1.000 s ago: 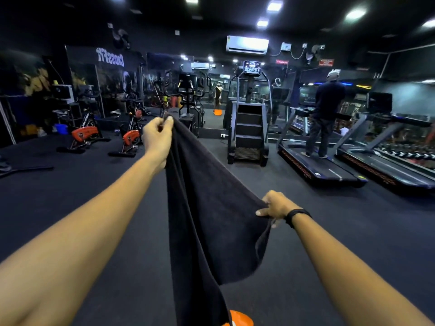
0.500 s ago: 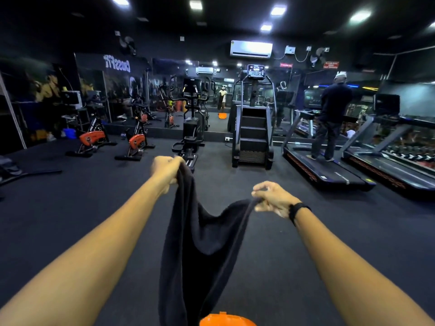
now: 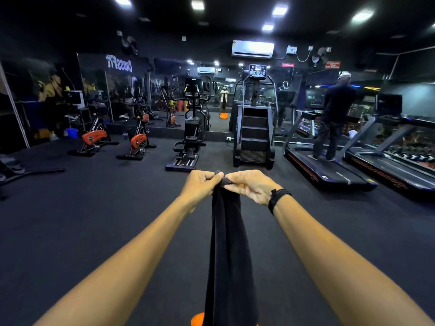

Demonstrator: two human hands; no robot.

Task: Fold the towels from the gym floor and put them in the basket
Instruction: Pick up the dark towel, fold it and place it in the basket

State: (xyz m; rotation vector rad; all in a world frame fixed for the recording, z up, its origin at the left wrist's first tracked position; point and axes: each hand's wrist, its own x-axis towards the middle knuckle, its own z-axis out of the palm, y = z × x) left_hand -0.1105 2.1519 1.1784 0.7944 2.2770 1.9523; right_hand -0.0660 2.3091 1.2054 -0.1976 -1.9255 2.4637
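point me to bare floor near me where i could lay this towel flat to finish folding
Bare dark floor lies left of the left hand, before the orange bikes. Another patch lies right of the right hand, short of the treadmill. Directly below the hanging towel sits an orange thing; avoid there.

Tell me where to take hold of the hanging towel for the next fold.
Probably its lower half, from the side. The towel hangs in a narrow strip from corners pinched together by the left hand and right hand; its bottom end is out of view.
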